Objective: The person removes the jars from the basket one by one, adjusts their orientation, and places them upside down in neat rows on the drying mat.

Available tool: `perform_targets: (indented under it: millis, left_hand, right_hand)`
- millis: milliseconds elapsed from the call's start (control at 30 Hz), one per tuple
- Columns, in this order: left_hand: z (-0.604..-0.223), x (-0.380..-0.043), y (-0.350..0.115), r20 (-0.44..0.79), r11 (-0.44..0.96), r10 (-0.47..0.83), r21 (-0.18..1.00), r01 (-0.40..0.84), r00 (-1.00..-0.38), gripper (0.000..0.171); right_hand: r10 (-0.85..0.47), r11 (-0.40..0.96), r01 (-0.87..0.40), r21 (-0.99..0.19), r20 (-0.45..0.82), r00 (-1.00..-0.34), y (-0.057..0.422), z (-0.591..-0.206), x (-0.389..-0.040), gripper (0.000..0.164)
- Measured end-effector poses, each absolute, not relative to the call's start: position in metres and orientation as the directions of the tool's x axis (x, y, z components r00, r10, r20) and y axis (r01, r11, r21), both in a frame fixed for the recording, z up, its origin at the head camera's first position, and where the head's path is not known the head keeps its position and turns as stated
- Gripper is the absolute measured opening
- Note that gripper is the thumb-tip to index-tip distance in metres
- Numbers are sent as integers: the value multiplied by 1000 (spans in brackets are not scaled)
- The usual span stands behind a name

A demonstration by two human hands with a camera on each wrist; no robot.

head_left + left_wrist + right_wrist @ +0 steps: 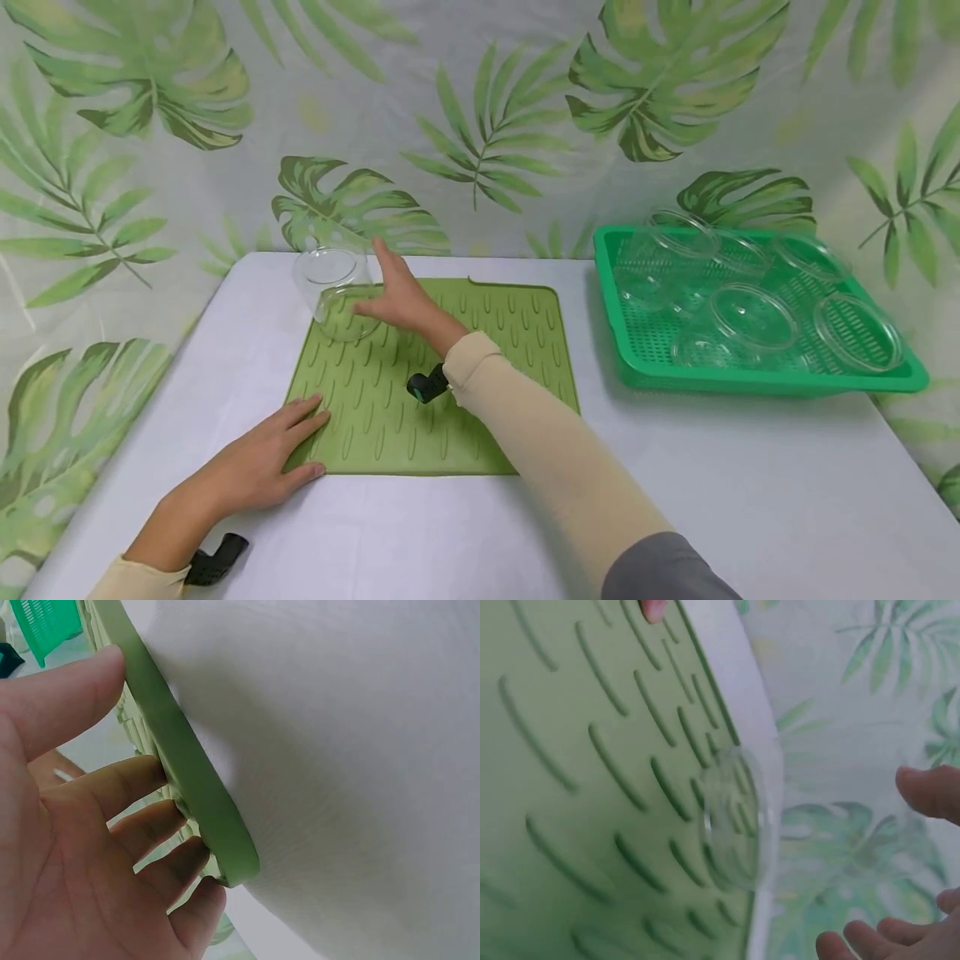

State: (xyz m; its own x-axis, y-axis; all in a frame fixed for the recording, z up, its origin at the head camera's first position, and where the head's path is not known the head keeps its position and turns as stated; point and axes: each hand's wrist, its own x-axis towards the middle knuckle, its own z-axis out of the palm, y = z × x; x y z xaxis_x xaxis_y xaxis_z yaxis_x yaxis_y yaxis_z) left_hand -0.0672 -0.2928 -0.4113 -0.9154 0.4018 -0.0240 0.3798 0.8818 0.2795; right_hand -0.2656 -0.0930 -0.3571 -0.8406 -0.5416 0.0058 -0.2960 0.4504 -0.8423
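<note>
A clear cup (347, 329) stands at the far left corner of the green ribbed mat (442, 442), its wider rim down and its smaller base up. In the right wrist view the clear cup (763, 825) has its rim against the mat. My right hand (405, 293) is just right of the cup, thumb and fingers spread wide apart, with a gap to the cup in the right wrist view. On the mat's near left corner rests my left hand (258, 460). Its fingertips touch the mat's edge in the left wrist view, the fingers loosely extended.
A green perforated basket (757, 382) stands on the right of the white-covered table (420, 542). Several clear cups (753, 317) lie tilted inside it. A leaf-patterned curtain (510, 125) hangs behind the table. Black wrist cameras (427, 385) sit on both wrists.
</note>
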Motion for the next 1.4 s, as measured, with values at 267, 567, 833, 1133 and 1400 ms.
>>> perform_targets:
  millis: [267, 567, 833, 1133, 1400]
  left_hand:
    - [-411, -66, -291, -47, 885, 392, 291, 363, -919, 65]
    - [-406, -69, -291, -51, 889, 389, 284, 360, -920, 66]
    - [-406, -68, -289, -60, 889, 383, 295, 350, -922, 67]
    - [-410, -65, -289, -65, 889, 375, 310, 338, -925, 67]
    - [-411, -66, -288, -52, 891, 372, 299, 341, -927, 66]
  right_hand:
    - [-598, 572, -500, -650, 87, -797, -60, -319, -248, 98]
    - [-663, 574, -647, -502, 179, -727, -6, -288, -228, 90]
    - [-689, 582, -675, -454, 166, -706, 40, -279, -211, 87]
    - [-661, 611, -665, -429, 184, -727, 92, -271, -198, 87]
    - [-604, 670, -630, -392, 205, -770, 149, -257, -194, 86]
